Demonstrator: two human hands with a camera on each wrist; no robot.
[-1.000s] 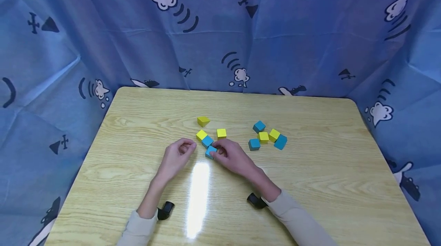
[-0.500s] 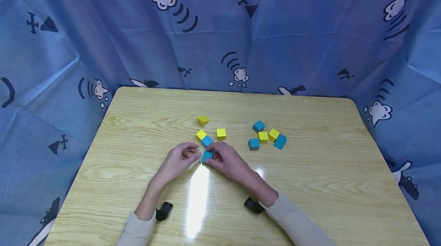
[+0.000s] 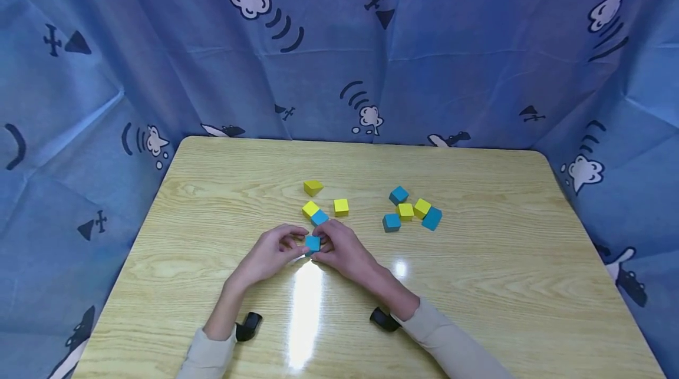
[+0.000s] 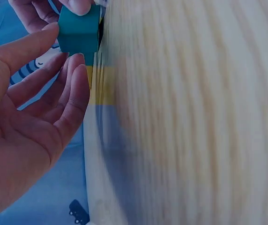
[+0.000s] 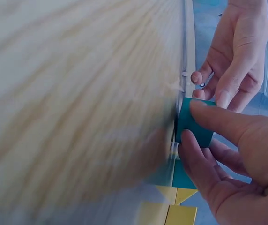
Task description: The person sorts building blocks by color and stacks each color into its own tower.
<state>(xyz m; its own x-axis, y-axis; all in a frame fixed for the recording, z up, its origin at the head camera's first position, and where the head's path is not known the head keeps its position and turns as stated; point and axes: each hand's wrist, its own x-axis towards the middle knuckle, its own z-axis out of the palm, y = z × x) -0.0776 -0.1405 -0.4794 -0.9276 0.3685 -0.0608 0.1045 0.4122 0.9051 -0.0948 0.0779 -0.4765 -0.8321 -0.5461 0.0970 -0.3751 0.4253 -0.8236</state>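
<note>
A blue block [image 3: 312,242] is between my two hands, near the middle of the table. My right hand [image 3: 345,251] pinches it between thumb and fingers, clearest in the right wrist view, where the block [image 5: 198,129] looks teal. From the other side my left hand [image 3: 271,253] reaches in; its thumb tip meets the block's edge in the left wrist view, while its relaxed, bent fingers [image 4: 75,93] lie beside the block without closing round it. Just beyond the hands, another blue block [image 3: 319,217] stands corner to corner with a yellow block [image 3: 310,209].
A yellow cube [image 3: 341,207] and a wedge-like yellow block [image 3: 313,187] lie farther back. To the right is a loose cluster of blue and yellow blocks [image 3: 405,211]. Blue patterned cloth [image 3: 329,43] hangs behind and beside the wooden table [image 3: 504,261].
My right hand has brought the blue block toward me and to the left, away from the blue-yellow pair. My left hand has moved slightly nearer, its thumb now at the block.
</note>
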